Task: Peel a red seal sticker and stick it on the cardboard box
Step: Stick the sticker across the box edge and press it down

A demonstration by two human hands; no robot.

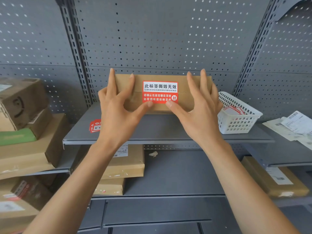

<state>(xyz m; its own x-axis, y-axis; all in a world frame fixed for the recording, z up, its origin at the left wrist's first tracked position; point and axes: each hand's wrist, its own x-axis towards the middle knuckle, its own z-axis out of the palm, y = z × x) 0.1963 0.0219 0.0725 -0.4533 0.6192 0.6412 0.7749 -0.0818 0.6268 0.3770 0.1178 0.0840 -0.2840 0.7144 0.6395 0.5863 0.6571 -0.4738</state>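
Grey pegboard shelving holds a cardboard box (163,93) on its middle shelf (162,129). Across the box's seam sits the red seal sticker (160,92), long axis left to right, text upright. The left hand (116,105) and right hand (200,107) rest spread on the box, fingers unclenched, thumbs pressing the sticker's lower edge. Firm outward smoothing would likely seat it best.

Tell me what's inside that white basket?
The white basket holds a few white slips with red edges, seen over its rim. They look like sticker sheets, but I can't be sure. Its walls hide whatever lies deeper.
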